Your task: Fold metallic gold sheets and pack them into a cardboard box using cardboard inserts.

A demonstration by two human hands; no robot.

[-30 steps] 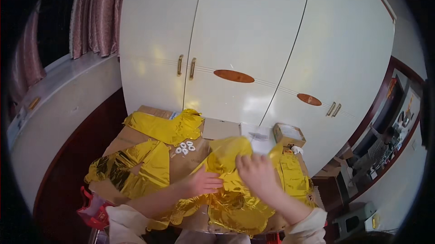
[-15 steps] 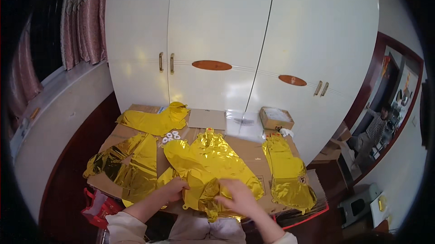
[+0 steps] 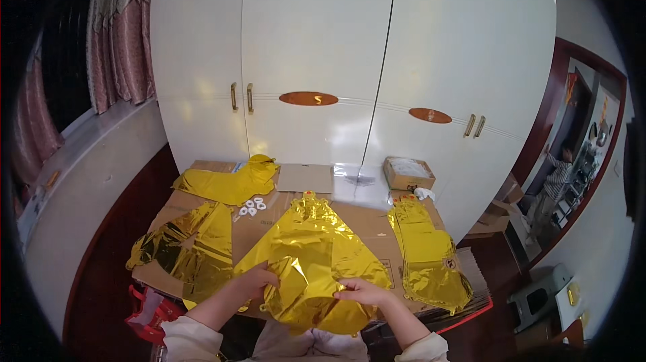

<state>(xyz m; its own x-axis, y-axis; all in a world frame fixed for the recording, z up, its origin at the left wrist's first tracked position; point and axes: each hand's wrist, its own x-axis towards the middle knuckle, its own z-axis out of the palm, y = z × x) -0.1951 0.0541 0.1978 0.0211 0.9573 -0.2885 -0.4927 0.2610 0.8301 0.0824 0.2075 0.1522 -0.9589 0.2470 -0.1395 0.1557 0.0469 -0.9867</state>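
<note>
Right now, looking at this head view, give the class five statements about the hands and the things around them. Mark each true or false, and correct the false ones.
1. The left hand and the right hand both hold gold foil. True.
2. The white rings lie to the right of the held foil. False: they lie to its left, on the cardboard.
3. An open box stands near the white cabinet. True.
4. The pink curtains hang on the right. False: they hang on the left.
5. A grey stool stands on the floor at the right. True.
</note>
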